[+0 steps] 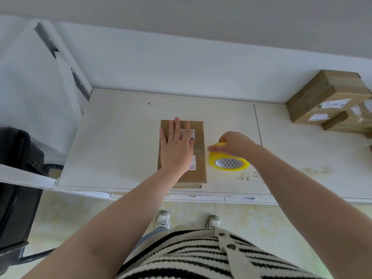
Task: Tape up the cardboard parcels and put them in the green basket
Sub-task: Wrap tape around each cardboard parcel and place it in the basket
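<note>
A brown cardboard parcel [199,174] with white labels lies on the cream table [120,141], near its front edge. My left hand [177,146] rests flat on the parcel's top, fingers straight and spread. Just right of the parcel stands a yellow roll of tape [228,163], tilted on its edge. My right hand [235,144] grips the roll from above, fingers curled over its rim. No green basket is in view.
A stack of several more cardboard parcels [326,97] sits at the table's back right corner. A white wall runs behind the table. A black chair [18,178] stands at the left, beside the table's front corner.
</note>
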Available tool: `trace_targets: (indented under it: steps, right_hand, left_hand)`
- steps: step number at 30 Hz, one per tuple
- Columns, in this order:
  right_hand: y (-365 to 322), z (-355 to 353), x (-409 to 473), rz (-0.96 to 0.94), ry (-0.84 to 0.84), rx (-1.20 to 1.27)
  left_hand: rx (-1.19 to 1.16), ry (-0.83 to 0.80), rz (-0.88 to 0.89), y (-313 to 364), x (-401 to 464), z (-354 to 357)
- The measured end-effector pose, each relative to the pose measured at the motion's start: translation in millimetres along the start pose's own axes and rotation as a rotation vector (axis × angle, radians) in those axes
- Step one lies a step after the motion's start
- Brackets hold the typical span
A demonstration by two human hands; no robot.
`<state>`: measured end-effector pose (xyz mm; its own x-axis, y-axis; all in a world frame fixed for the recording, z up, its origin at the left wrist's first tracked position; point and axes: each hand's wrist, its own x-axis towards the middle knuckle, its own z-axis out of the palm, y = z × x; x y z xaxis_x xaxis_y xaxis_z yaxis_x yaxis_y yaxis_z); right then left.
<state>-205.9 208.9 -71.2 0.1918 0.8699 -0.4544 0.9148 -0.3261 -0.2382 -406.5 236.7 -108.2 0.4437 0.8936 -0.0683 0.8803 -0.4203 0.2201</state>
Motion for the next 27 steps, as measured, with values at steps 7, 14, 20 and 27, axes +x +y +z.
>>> trace_targets:
  steps: [7, 14, 20, 27]
  right_hand:
    - [12, 5, -8, -0.066, -0.063, 0.180]
    - [14, -17, -13, -0.094, 0.051, 0.039]
    - [-14, -41, -16, -0.199, -0.015, 0.202]
    - [-83, -42, -16, -0.302, -0.037, 0.235]
  left_hand:
    - [0.030, -0.078, -0.082, 6, 0, -4]
    - [-0.034, -0.073, -0.059, -11, 3, 0]
    - [-0.314, -0.105, -0.071, -55, 4, -21]
    - [-0.743, -0.269, -0.201, -105, -5, -51]
